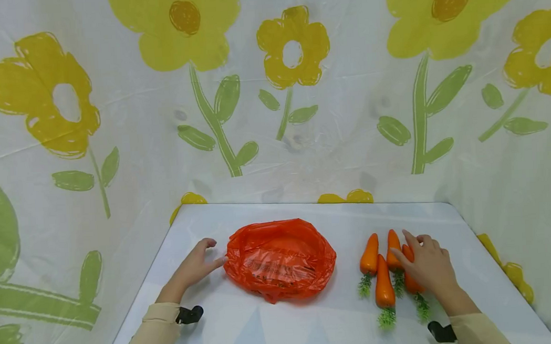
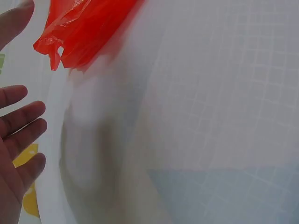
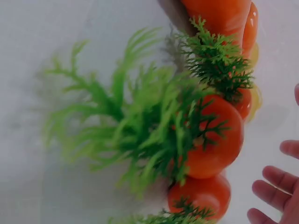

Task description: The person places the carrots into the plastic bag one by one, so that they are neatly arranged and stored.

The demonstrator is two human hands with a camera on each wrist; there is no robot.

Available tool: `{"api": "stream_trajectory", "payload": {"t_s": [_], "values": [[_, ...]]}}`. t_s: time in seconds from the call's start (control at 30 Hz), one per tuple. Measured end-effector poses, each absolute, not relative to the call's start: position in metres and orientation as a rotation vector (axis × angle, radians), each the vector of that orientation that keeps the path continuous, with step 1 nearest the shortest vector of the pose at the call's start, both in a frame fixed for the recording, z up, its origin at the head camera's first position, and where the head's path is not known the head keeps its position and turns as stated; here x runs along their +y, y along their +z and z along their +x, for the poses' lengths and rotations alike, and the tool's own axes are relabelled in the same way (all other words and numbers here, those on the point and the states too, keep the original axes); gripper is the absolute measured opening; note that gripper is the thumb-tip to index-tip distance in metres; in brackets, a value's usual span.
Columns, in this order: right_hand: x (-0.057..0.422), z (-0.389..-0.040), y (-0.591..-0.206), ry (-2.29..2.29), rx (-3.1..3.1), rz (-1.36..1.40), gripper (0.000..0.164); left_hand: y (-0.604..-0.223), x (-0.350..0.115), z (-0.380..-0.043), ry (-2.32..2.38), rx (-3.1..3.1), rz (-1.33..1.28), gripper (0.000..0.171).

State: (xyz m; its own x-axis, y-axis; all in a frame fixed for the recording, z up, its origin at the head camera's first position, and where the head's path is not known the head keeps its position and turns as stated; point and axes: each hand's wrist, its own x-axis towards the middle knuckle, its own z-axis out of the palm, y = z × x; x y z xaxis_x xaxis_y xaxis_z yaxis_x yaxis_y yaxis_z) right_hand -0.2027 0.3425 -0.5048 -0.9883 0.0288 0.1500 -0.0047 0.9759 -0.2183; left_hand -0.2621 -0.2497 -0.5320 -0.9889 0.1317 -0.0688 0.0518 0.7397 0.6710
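A red plastic bag (image 1: 281, 263) with a wide, spread mouth and dark print lies on the white table. My left hand (image 1: 197, 264) is at its left side, fingers spread and thumb tip right at the bag's edge. In the left wrist view a crinkled corner of the bag (image 2: 88, 32) shows beyond the fingertips. Several orange toy carrots with green leafy tops lie to the right, one carrot (image 1: 384, 284) nearest me and another (image 1: 369, 255) leftmost. Over the rightmost carrot (image 1: 412, 284), partly hiding it, is my right hand (image 1: 430, 263), its fingers loosely extended.
The white table (image 1: 346, 325) has pale blue triangles near its front. Behind and beside it hangs a white cloth (image 1: 339, 136) printed with yellow flowers and green leaves. Black straps circle both wrists.
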Motion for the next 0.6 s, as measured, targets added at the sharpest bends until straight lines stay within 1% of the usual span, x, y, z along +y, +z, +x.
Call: {"api": "stream_trajectory", "payload": {"t_s": [0.1, 0.23, 0.3, 0.47, 0.6], "values": [[0.346, -0.201, -0.506, 0.343, -2.973, -0.036, 0.077, -0.533, -0.247, -0.261, 1.123, 2.813, 0.163, 0.077], [0.351, -0.199, -0.509, 0.361, -2.976, -0.052, 0.072, -0.536, -0.245, -0.261, 1.157, 2.806, 0.196, 0.073], [0.354, -0.197, -0.511, 0.373, -2.973, -0.059, 0.070, -0.537, -0.244, -0.261, 1.167, 2.801, 0.212, 0.076], [0.361, -0.193, -0.512, 0.421, -2.972, -0.094, 0.070, -0.538, -0.240, -0.262, 1.180, 2.781, 0.261, 0.091], [0.364, -0.192, -0.511, 0.455, -2.983, -0.115, 0.068, -0.536, -0.239, -0.261, 1.174, 2.756, 0.303, 0.098]]}}
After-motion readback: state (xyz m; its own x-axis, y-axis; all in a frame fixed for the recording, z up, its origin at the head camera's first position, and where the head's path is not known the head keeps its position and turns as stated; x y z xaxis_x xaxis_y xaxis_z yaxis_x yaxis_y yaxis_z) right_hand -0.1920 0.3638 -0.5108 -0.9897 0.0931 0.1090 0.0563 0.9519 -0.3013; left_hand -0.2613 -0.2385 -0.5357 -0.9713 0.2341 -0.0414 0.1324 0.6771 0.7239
